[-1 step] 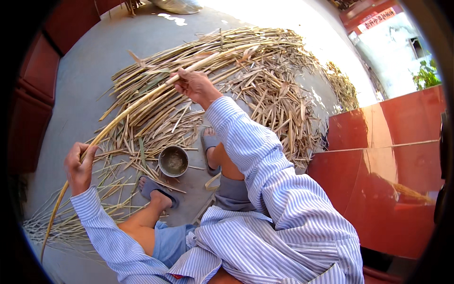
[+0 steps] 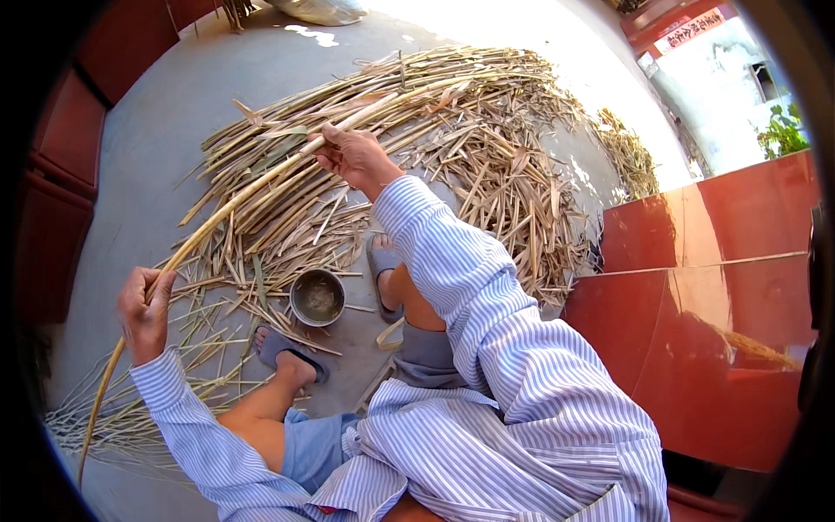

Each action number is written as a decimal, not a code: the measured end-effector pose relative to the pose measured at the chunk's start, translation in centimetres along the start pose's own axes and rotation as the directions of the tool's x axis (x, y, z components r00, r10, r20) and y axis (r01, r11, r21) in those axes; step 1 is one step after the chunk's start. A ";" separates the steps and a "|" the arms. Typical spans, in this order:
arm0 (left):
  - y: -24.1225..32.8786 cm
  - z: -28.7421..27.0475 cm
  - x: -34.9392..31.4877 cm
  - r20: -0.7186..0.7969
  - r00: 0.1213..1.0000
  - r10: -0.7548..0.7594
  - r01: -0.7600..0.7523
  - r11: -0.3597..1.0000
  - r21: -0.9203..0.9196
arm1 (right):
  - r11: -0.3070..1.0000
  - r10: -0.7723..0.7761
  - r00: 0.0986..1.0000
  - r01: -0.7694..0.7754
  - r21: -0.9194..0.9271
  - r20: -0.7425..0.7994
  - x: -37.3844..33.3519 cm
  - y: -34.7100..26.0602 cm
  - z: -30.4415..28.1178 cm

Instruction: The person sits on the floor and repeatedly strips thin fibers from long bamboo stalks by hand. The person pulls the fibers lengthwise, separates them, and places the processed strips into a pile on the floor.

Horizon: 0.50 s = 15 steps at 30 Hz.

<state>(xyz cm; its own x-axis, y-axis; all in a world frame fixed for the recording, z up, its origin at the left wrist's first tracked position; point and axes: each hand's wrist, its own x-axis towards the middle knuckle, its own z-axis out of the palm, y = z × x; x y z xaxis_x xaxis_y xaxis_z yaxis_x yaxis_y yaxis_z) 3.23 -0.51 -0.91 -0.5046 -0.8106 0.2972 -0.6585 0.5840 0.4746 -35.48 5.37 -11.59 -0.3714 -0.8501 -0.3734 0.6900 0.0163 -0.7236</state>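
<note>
A long, pale yellow reed stalk (image 2: 228, 210) runs slantwise in front of me, bowing down toward the lower left. My left hand (image 2: 145, 315) is closed round its lower stretch, with the thumb lying along it. Farther up, my right hand (image 2: 352, 158) pinches the same stalk between thumb and fingers. Beyond that hand, the stalk's upper part passes over a heap of dry reed stalks (image 2: 287, 196) on the floor. Below the held stalk, between my feet, stands a small round metal bowl (image 2: 300, 306) with something murky inside.
Broken stalks and dry leaves (image 2: 513, 196) lie spread to the right of the heap. Thin split strips (image 2: 130, 418) fan out at lower left. Red glossy panels (image 2: 644, 322) stand close on my right, and red cabinets (image 2: 65, 130) line the left. A pale sack (image 2: 322, 9) rests at the back.
</note>
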 end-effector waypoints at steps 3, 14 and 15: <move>1.6 -1.0 0.1 -0.080 0.986 0.148 -0.132 0.975 0.180 | 0.995 -0.101 0.980 0.098 -0.029 -0.169 -0.7 -1.7 0.0; 6.9 5.6 3.6 -0.006 0.906 0.424 -0.402 0.862 0.309 | 0.991 0.129 0.961 -0.135 0.009 0.244 -6.2 3.4 7.9; 6.9 5.5 3.6 0.002 0.925 0.380 -0.368 0.892 0.262 | 0.993 0.116 0.968 -0.121 0.008 0.221 -6.0 3.8 7.8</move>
<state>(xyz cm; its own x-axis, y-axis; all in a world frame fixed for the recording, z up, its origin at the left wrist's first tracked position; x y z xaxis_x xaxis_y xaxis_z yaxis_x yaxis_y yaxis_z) -6.21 0.84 -1.13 -0.7184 -0.5274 0.4535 -0.5482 0.8306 0.0977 -25.85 6.41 -7.59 -0.1425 -0.9375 -0.3176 0.7347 0.1148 -0.6686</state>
